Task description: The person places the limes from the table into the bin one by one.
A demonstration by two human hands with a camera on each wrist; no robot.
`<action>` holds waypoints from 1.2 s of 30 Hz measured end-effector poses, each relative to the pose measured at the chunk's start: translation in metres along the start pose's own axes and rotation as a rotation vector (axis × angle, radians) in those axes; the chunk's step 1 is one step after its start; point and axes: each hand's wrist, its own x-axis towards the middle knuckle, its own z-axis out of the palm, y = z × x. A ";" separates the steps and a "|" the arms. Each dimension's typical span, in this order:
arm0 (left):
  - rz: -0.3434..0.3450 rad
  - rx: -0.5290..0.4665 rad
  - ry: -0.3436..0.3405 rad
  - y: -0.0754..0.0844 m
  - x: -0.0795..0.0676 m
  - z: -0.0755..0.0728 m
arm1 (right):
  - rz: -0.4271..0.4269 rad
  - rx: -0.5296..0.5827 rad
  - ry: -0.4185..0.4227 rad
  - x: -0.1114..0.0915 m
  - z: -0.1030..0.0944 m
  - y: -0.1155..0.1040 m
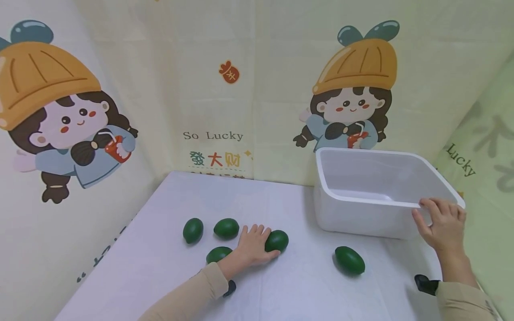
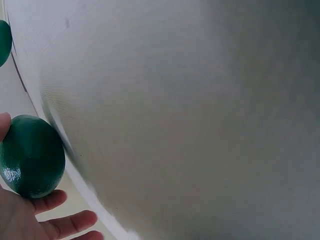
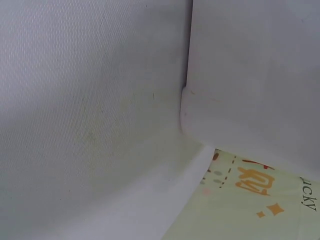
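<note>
Cream fabric backdrop [image 1: 277, 111] with printed cartoon figures and the words "So Lucky" encloses a white table [image 1: 297, 285]. Located on the table, left of centre: the left hand [image 1: 253, 247], its thumb on the near side and its fingers on the far side of a green ovoid [image 1: 279, 241]. Grip state, left: narrow, holding this ovoid between thumb and fingers. Left wrist view adds the ovoid's glossy surface and the spread of the other fingers beside it; part of a second ovoid enters at that view's left edge. Only the head view gives the full layout: a left ovoid [image 1: 193, 230] and a middle ovoid [image 1: 226, 228] lie beyond the left forearm, a partly covered ovoid [image 1: 218, 254] lies just behind the left wrist, and a separate ovoid [image 1: 350, 260] lies in front of a white bin [image 1: 361, 219]. Grip state, right: the right hand [image 1: 443, 227] holds the bin's near rim at its right end, fingers over the edge, thumb against the outside; this contact is visible from the head alone. Right wrist view shows instead the bin's outer wall and lower corner at the table, with orange backdrop print beyond.
</note>
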 end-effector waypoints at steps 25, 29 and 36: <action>0.015 -0.042 0.002 0.004 0.000 0.000 | 0.018 -0.010 -0.011 0.000 0.000 -0.001; 0.026 -0.033 0.013 0.004 0.000 -0.001 | 0.012 -0.015 -0.007 0.000 0.000 0.000; 0.038 -0.002 0.025 0.004 0.001 -0.001 | 0.005 -0.016 -0.001 -0.001 0.001 0.000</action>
